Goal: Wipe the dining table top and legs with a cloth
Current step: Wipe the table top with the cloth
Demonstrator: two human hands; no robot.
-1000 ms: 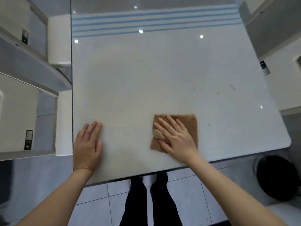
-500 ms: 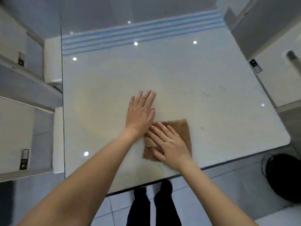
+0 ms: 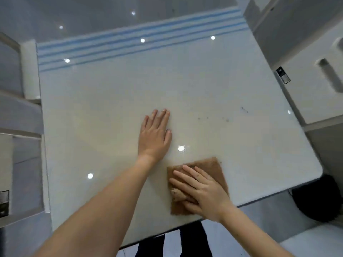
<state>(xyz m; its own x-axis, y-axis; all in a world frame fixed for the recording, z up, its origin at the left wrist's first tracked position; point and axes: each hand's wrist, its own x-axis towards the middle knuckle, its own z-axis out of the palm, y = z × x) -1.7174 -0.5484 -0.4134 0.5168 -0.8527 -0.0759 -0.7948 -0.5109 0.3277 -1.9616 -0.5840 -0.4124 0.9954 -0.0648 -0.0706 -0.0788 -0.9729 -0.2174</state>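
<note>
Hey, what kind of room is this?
Probably a home dining area: a white table, what look like white chairs along its left side, a tiled floor below, and a right hand pressing a brown cloth on it.

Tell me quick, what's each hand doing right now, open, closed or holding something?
Left hand: open, flat on the table, holding nothing.
Right hand: open, fingers straight, pressing the cloth on the table.
</note>
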